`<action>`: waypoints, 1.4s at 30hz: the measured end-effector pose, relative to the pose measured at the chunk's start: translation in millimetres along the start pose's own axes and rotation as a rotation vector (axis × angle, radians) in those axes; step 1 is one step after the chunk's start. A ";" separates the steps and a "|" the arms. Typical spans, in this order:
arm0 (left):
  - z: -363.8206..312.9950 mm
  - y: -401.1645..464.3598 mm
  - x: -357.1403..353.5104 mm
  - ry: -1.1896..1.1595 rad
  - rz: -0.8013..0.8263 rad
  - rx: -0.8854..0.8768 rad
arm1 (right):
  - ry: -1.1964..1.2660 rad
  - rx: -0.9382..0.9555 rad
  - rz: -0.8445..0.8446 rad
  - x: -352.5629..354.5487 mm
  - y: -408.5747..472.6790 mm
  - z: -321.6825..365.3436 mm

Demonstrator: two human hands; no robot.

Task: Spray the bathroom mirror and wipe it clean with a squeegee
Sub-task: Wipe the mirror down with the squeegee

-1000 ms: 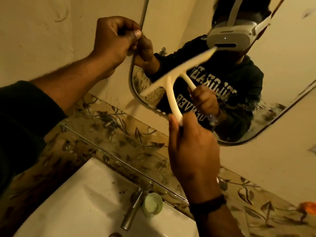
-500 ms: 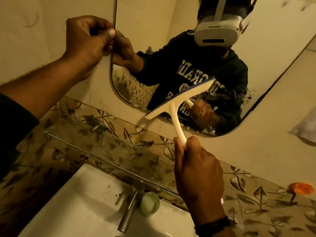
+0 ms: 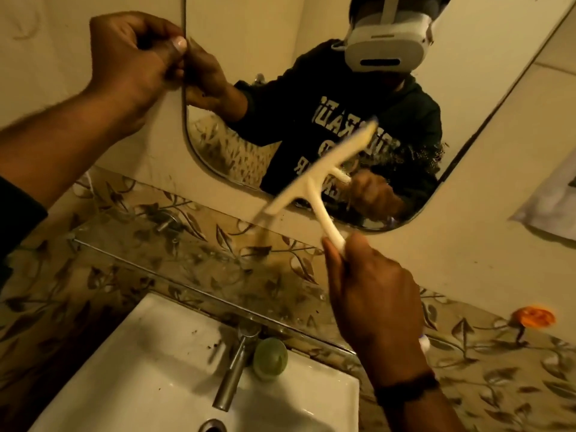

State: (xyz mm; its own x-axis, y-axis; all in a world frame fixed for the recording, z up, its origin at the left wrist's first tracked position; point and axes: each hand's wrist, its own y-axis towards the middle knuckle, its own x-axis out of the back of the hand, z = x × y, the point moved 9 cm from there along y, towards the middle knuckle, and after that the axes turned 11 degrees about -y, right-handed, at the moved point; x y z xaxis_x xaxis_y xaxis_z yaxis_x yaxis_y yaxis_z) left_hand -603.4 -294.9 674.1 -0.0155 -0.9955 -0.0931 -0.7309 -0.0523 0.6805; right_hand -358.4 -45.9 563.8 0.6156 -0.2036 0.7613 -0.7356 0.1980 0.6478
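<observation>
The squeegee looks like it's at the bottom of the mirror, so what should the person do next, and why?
Probably lift the squeegee, gripped by the right hand, back up for another stroke: its blade sits at the mirror bottom edge, while the left hand pinches the mirror's side edge.

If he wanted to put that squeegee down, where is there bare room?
The glass shelf under the mirror looks bare. The sink basin left of the tap is open. Beside the tap it is crowded by a green cup.

A cream squeegee (image 3: pixel 321 177) is showing against beige walls — brown leaf-patterned tiles (image 3: pixel 174 260) are running below the mirror (image 3: pixel 265 57). The sink (image 3: pixel 149 378) is gleaming white, beside a pale-green cap (image 3: pixel 270 359) — an orange blot (image 3: pixel 534 316) farther right.
</observation>
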 end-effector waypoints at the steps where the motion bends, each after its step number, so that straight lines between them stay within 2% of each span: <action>1: 0.3 0.6 0.6 0.003 -0.006 -0.006 | -0.011 -0.010 -0.009 1.9 -8.3 -6.2; 5: -1.1 -0.3 -2.4 -0.008 -0.009 -0.013 | 0.107 -0.060 -0.086 14.1 -7.8 3.6; 10: 4.5 1.9 -1.8 -0.021 0.011 -0.003 | 0.417 -0.199 -0.346 52.4 30.3 -4.7; 13: 7.6 4.8 -1.8 -0.039 0.028 -0.012 | 0.478 -0.253 -0.419 58.0 38.7 -14.3; 22: 21.1 15.5 5.6 -0.100 0.022 -0.034 | 0.408 -0.427 -0.255 1.1 -29.6 -17.4; 29: 17.1 11.4 3.8 -0.088 0.026 -0.044 | 0.509 -0.360 -0.476 51.1 13.2 -18.6; 31: 15.3 10.1 3.1 -0.091 0.028 -0.048 | 0.496 -0.369 -0.488 51.5 20.5 -22.8; 39: 17.6 11.4 4.4 -0.135 0.032 -0.051 | 0.470 -0.514 -0.289 -2.1 -36.2 -27.3; 42: 20.8 14.1 3.4 -0.160 0.010 -0.022 | 0.511 -0.535 -0.287 0.0 -41.2 -28.4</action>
State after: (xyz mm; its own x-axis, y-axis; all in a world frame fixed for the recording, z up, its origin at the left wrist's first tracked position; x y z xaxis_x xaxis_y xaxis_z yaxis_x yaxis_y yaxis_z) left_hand -627.9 -297.4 668.2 -0.1324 -0.9709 -0.1998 -0.7150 -0.0460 0.6976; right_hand -320.1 -26.8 537.9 0.9096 0.1232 0.3969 -0.3726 0.6649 0.6474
